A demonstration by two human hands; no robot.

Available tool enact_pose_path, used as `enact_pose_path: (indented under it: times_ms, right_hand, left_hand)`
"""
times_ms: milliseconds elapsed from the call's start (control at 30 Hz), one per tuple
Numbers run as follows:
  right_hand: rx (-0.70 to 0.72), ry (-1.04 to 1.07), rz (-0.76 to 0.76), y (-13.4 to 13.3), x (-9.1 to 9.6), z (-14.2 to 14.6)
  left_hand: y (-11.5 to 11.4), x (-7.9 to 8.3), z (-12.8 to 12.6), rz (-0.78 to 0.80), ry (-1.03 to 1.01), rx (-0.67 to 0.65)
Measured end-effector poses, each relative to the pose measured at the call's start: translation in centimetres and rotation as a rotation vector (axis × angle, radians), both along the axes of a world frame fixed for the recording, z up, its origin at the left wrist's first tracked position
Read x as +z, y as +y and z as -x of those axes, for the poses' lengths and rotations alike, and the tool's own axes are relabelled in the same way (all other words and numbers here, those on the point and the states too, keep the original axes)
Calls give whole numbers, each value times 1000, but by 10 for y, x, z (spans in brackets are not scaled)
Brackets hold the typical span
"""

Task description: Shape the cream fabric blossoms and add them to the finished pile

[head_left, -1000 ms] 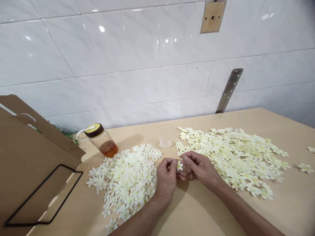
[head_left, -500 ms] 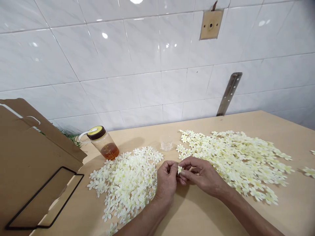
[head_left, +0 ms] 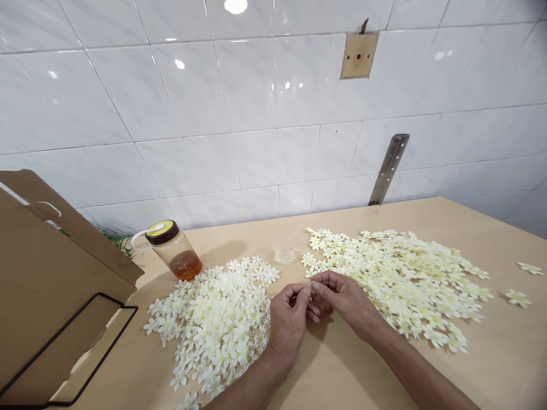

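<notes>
Both hands have closed in on each other since half a second ago, and the flower that then faced the camera is now nearly hidden.

Left hand (head_left: pixel 290 320): fingers curled, thumb and forefinger pinched on the small cream-white fabric flower (head_left: pixel 311 288), just below frame centre. Right hand (head_left: pixel 347 299): same pinch from the opposite side, its fingertips touching the left's. I cannot tell whether one piece or two is held.

Outward, at lower left of centre, a dense heap of white flowers (head_left: pixel 217 319) lies against the left wrist. At right of centre, a wider flat spread of yellow-tinged flowers (head_left: pixel 401 273) lies just behind the right hand. A small clear plastic cup (head_left: pixel 285 251) stands between the two. The amber-filled bottle with the brown cap (head_left: pixel 175 250) stands beyond the heap.

I judge the heap to be finished pieces and the spread to be unhandled stock. On that reading, the greater part remains.
</notes>
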State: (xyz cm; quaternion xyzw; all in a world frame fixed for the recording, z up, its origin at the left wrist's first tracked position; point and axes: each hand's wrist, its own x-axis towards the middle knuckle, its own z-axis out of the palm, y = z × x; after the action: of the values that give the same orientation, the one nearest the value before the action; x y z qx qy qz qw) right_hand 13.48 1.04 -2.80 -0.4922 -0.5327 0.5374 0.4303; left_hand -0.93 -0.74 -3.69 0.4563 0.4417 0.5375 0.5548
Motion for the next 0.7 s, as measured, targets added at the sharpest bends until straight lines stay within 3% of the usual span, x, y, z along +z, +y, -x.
enact_pose_path:
  times_ms: [233,700]
  right_hand:
    - [80,209,128,-1,7,0]
    - [137,312,75,-2,4,5]
  left_hand:
    - [-2,4,2,-107,114,34]
    - [-2,3,0,-74,56,-5]
